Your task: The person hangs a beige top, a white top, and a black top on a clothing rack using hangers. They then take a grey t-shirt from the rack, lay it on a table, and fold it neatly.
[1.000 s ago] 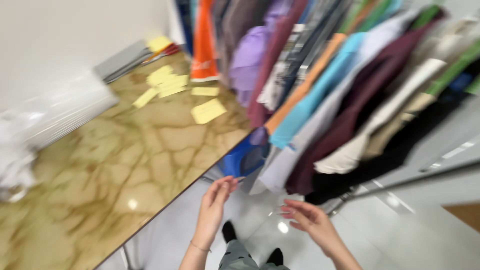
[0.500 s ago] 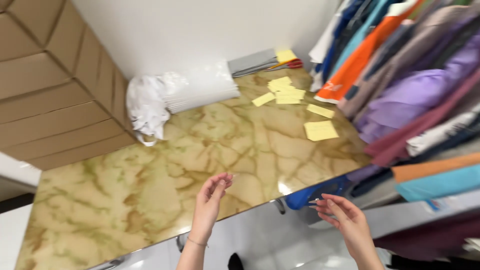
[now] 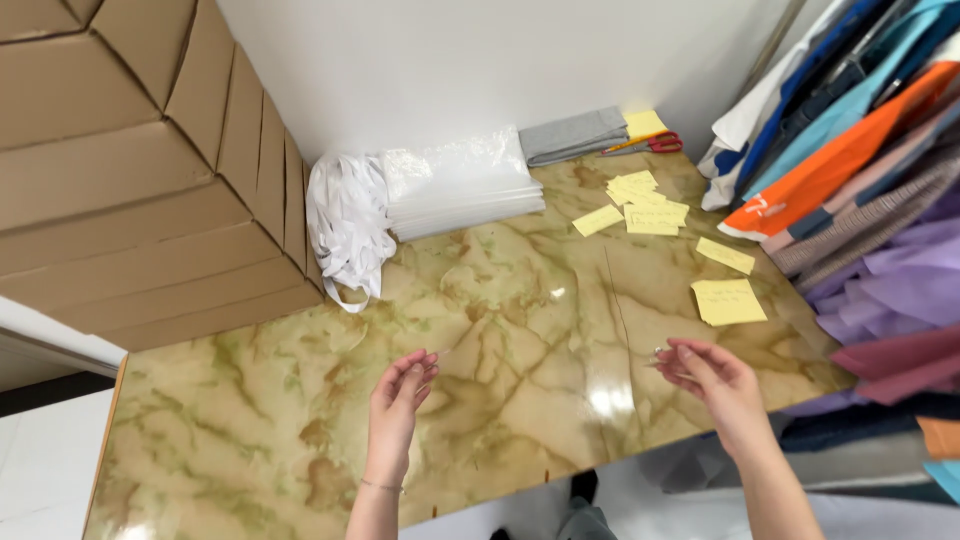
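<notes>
Head view: both hands hover over near edge of marble tabletop (image 3: 300, 400), nothing held. Left hand (image 3: 398, 400) loosely open, fingers half curled. Right hand (image 3: 715, 385) open too, fingertips pinched slightly. Looks like reach-in stage. Closest thing is yellow sticky note (image 3: 728, 301), just beyond right hand near right edge; grabbing it needs short forward reach.

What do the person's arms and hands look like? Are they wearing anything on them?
Both arms are bare, with no sleeves showing. The left hand has a thin bracelet around its wrist. The right hand wears no gloves; there may be a small ring on one finger, but it is too small to tell.
</notes>
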